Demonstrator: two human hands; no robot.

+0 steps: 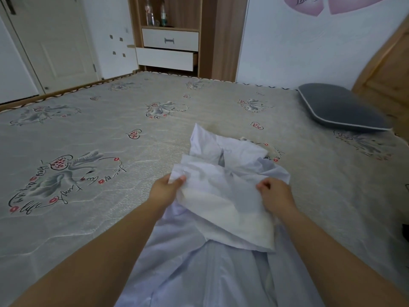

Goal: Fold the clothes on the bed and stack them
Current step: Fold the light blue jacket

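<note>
A pale lilac-white garment [221,196] lies crumpled on the patterned mattress [88,134], running from mid-bed down to the bottom edge of the view. My left hand [166,189] pinches a raised fold at the garment's left edge, thumb on top. My right hand [274,196] grips the cloth on the right side with curled fingers. Between both hands a flap of the fabric is lifted and folded over the lower part. The far end of the garment lies bunched beyond my hands.
A grey pillow [340,107] lies at the far right by the wooden headboard [385,69]. Beyond the bed stand a wooden shelf unit with white drawers [170,49], one pulled out, and a white door [51,41]. Bare mattress spreads to the left.
</note>
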